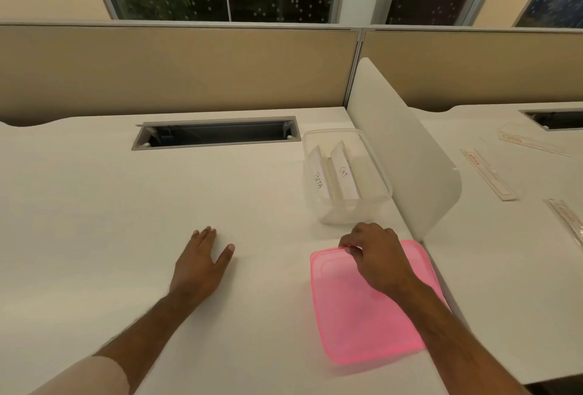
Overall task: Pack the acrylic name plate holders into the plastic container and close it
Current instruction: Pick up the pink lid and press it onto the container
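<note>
Fingers (348, 244) of the right hand (375, 255) pinch the pink lid's (362, 315) far edge.
Just beyond them, the clear plastic container (347, 208) holds two name plate holders (334, 173); left hand (202, 259) lies spread on the counter (126, 205).

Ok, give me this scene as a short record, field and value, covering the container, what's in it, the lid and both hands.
container: clear plastic container, open, on the white desk
contents: two acrylic name plate holders, one reading BETA, one reading CAT, leaning side by side
lid: pink translucent plastic lid, flat on the desk near the container, not on it
right hand: fingers curled over the lid's far edge
left hand: flat on the desk, empty
task state: container not yet closed
</note>
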